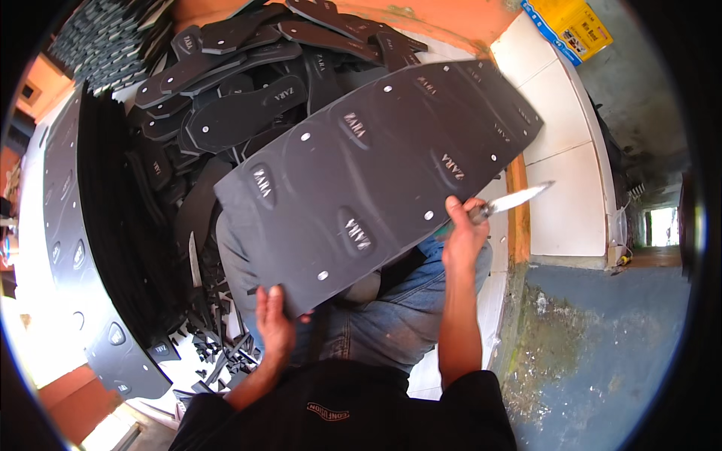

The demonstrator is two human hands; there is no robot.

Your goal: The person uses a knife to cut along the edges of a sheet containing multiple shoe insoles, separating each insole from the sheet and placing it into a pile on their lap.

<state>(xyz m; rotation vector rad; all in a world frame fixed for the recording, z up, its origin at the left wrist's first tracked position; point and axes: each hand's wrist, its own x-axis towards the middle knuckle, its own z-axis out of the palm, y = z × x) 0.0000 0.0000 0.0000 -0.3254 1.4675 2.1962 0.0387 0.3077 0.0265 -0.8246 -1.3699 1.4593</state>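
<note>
A long black foam sheet (406,143), moulded with several sole shapes and dotted with white spots, lies slanted across my lap. My left hand (275,323) grips its near left corner, fingers on top and the rest partly under the edge. At the sheet's right edge, my right hand (464,237) is closed round the handle of a knife (519,200). The blade points away to the right, clear of the sheet, while the thumb rests by the sheet's edge. What the right fingers do beneath the edge is hidden.
Beyond the sheet lies a heap of cut black soles (244,109). To my left stands a stack of similar foam sheets (113,225), with a second thin blade (195,259) and black offcuts (218,357) beside it. A yellow and blue package (575,26) lies at the far right.
</note>
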